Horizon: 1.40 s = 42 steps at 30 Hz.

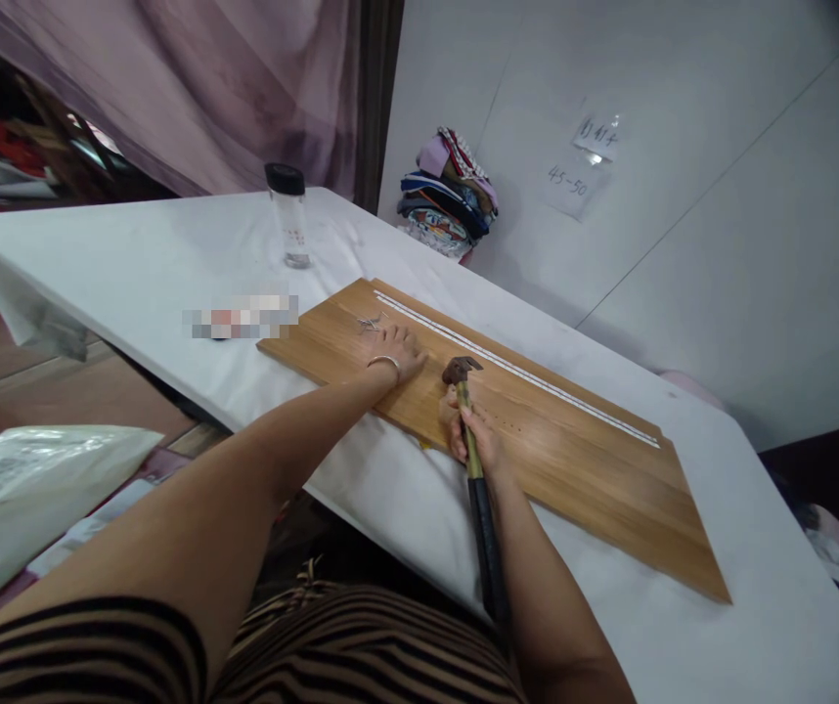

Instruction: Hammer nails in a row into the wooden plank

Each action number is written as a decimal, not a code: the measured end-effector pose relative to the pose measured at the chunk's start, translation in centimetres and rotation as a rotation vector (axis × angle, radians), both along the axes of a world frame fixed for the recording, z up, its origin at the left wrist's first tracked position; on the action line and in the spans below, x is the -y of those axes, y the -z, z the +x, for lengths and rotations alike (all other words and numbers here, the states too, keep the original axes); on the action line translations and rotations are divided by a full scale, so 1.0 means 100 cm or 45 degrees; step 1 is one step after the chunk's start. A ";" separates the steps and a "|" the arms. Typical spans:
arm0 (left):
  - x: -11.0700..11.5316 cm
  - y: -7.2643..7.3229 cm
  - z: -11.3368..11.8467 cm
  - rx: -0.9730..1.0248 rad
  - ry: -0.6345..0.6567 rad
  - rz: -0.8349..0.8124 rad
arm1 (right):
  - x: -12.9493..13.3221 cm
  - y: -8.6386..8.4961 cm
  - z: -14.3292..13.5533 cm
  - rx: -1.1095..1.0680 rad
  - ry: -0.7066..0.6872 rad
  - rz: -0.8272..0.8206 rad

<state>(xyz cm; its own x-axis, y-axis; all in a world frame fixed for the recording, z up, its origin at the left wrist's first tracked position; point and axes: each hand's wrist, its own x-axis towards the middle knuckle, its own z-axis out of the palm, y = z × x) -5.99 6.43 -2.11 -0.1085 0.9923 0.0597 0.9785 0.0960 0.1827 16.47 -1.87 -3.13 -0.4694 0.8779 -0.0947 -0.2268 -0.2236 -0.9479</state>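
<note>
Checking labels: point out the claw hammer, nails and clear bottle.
claw hammer (479, 501): head view, upper part of its black grip
nails (371, 323): head view, middle of the loose pile
clear bottle (291, 223): head view, mid-body below the black lid

We note a smooth, faintly glossy wood-grained board; hammer with dull, rough-looking metal head and matt grip; shiny metal nails; matt cloth tablecloth, softly creased; glossy plastic bag.

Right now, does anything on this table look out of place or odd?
Your right hand holds the hammer oddly high, near its head rather than by the black grip. Nails lie jumbled on the board beside your left hand. No spill shows.
</note>
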 end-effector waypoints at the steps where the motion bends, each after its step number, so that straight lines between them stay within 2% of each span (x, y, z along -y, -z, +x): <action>1: 0.000 0.000 0.000 -0.004 0.000 -0.004 | 0.000 -0.001 0.000 -0.001 0.007 -0.002; 42: -0.002 0.004 0.000 0.053 -0.013 0.030 | 0.001 0.000 0.000 0.009 0.037 0.008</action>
